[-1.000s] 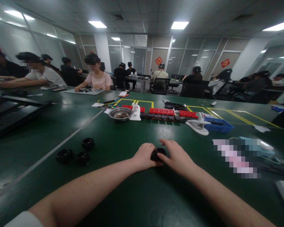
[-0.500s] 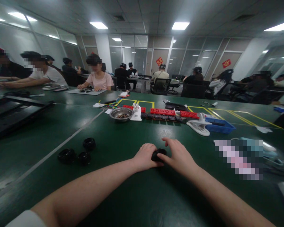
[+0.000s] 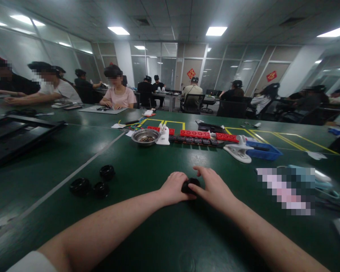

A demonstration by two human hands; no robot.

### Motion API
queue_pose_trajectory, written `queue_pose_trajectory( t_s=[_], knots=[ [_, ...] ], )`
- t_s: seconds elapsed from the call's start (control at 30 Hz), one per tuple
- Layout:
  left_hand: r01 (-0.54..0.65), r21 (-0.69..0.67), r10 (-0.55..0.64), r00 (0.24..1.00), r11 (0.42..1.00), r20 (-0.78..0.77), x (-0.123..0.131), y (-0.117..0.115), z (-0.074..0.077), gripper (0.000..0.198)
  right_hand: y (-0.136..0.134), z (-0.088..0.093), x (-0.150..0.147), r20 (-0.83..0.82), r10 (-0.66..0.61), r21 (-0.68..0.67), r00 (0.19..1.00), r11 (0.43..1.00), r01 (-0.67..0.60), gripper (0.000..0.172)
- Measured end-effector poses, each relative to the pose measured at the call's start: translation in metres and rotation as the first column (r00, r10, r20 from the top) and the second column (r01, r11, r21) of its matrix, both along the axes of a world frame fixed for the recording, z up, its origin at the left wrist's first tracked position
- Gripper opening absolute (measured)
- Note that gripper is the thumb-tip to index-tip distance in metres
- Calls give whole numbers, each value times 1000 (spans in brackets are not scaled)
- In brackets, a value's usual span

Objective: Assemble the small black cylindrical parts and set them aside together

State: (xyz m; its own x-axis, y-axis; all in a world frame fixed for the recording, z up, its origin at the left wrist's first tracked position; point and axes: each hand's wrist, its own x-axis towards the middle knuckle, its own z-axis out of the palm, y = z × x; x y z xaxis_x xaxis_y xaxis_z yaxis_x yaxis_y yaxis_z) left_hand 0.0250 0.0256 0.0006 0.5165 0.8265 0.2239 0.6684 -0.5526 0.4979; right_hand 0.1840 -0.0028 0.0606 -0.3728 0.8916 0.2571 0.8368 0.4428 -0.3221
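Observation:
My left hand (image 3: 174,187) is curled around the left side of a glossy black round part (image 3: 193,185) on the green table. Its thumb runs along the near side of the part. From the right, my right hand (image 3: 215,187) meets it, with the thumb tip against the part's near face. The right index finger stretches over the far side, apart from the thumb. Palms and fingers hide much of the part, so its full shape does not show. Left of my forearm stand three similar black round parts (image 3: 107,172), with hollow-looking tops.
A metal bowl (image 3: 146,137) of small pieces stands ahead, beside a white clamp stand (image 3: 163,136). Red blocks (image 3: 195,134) form a row to its right. Another white clamp (image 3: 239,150) sits by a blue tray (image 3: 265,151). A black frame (image 3: 22,134) lies far left. People sit around.
My hands and the black part stay almost in place. Across the table, the person in pink has shifted their hands slightly, and a person at the back left has stretched out an arm.

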Motion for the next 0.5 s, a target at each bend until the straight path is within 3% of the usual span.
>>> queue_pose_trajectory(
  t_s=[0.13,0.27,0.5],
  knots=[
    [2,-8,-2,1000,1000,2,-1,0,0,48,0,1,0,-14,42,-64,999,997,-43,41],
    [-9,-8,9,1000,1000,8,-1,0,0,49,-1,6,3,-86,122,-170,989,976,-136,49],
    [-6,-9,6,1000,1000,2,0,0,1,46,-1,1,1,-8,3,-44,1000,999,-4,48]
  ],
)
